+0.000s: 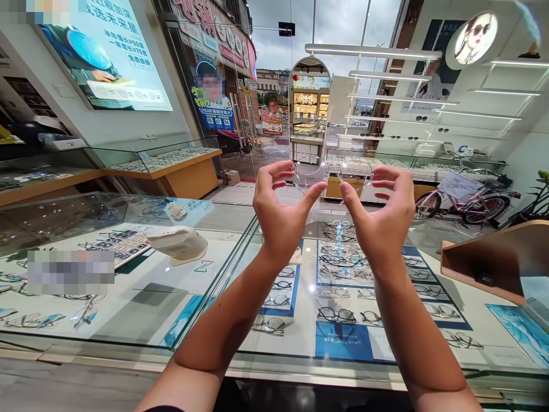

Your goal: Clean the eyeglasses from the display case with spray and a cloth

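Note:
I hold a pair of clear-framed glasses (332,173) up in front of me at chest height, above a glass display counter (240,252). My left hand (281,209) pinches the left lens rim between thumb and fingers. My right hand (381,214) grips the right rim the same way. Both palms face me and the lenses sit between the fingertips.
Rows of glasses (338,274) lie under the counter glass below my arms. A white device (180,243) rests on the left counter. A wooden stand (493,263) sits at right. Further counters, wall shelves, a pink bicycle (472,203) and the shop's glass door lie beyond.

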The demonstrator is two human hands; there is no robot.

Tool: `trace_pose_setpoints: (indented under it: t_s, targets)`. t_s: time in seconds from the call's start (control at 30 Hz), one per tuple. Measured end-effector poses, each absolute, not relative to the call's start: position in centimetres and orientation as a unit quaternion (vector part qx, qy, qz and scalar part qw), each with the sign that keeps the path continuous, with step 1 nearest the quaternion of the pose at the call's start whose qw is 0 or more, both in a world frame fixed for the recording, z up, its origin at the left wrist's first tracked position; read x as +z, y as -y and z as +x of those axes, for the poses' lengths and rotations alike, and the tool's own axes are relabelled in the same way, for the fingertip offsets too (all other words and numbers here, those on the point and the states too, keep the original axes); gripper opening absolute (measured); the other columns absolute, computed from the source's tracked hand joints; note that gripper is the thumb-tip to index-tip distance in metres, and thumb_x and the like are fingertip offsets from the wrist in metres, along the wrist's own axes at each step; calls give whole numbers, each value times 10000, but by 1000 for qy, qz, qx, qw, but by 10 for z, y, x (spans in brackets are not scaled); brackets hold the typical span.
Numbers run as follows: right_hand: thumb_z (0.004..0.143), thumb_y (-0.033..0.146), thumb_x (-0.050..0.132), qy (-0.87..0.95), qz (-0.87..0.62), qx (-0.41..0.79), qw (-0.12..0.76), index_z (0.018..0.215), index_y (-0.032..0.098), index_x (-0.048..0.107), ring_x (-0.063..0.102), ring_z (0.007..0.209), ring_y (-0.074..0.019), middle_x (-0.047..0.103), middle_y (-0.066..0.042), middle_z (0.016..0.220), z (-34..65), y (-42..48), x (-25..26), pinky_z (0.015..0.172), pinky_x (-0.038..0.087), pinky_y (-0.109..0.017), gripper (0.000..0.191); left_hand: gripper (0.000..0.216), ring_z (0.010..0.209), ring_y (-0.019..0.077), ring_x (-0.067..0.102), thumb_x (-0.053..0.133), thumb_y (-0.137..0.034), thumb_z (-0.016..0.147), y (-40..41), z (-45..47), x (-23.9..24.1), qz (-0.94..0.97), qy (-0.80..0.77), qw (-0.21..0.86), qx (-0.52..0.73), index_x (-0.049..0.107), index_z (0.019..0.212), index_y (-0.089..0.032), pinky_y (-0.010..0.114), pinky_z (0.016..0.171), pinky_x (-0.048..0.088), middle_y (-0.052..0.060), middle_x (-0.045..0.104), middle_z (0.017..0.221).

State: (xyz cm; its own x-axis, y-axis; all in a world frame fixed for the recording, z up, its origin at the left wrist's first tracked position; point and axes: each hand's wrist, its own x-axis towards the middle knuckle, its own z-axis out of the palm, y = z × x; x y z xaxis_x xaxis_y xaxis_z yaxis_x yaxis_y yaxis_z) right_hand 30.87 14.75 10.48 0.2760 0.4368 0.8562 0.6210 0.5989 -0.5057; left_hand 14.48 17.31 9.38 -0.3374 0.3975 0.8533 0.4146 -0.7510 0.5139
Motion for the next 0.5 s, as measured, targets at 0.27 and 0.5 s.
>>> trace_pose_setpoints:
  t_s: [0.27, 0.5]
  targets:
    - [941, 624, 678, 612, -451, -124, 638, 1257, 238, 587, 653, 1036, -288, 667, -110, 1191, 313, -156, 102, 890, 547, -483, 507, 629, 1056, 219, 697, 933, -550, 775, -182, 144, 90, -571, 330, 60, -749, 615, 1245, -278, 395, 946, 590, 62, 693, 1207]
    - [935, 656, 673, 614, -453, -131, 633, 1242, 242, 574, 649, 1022, -275, 674, -100, 1190, 314, -157, 101, 889, 545, -474, 525, 602, 1054, 216, 687, 935, -526, 782, -181, 145, 90, -571, 313, 73, -755, 616, 1225, -272, 397, 955, 590, 54, 679, 1187]
